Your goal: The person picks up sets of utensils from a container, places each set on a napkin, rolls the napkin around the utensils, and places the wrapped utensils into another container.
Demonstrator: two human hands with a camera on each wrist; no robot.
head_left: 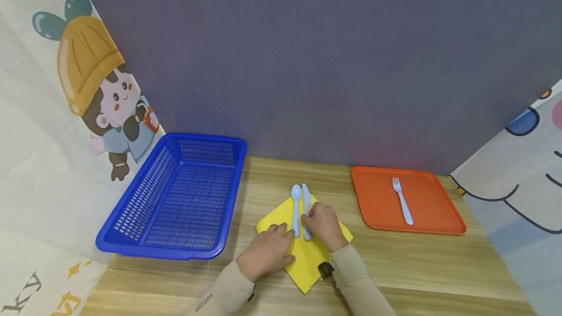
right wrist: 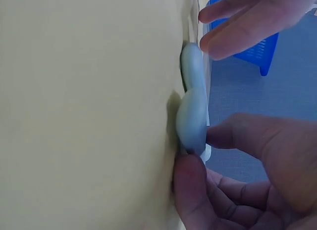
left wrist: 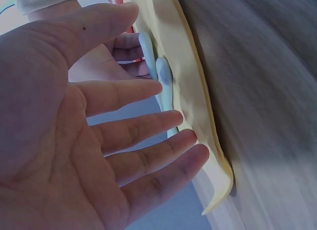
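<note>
A yellow cloth [head_left: 303,269] lies cornerwise on the wooden table, with a pale blue spoon [head_left: 296,193] and a pale blue knife [head_left: 306,198] side by side on it. My right hand [head_left: 325,226] pinches the knife by its handle between thumb and fingers; in the right wrist view the knife's handle end [right wrist: 192,122] shows between them. My left hand [head_left: 269,250] rests on the left part of the cloth beside the spoon. Its fingers [left wrist: 148,155] are straight and spread in the left wrist view, holding nothing.
A blue slotted basket [head_left: 239,184] stands at the left. On the right, an orange tray [head_left: 377,199] bears a pale blue fork [head_left: 401,201]. Behind the table rises a grey panel [head_left: 307,62], with printed sheets at both sides.
</note>
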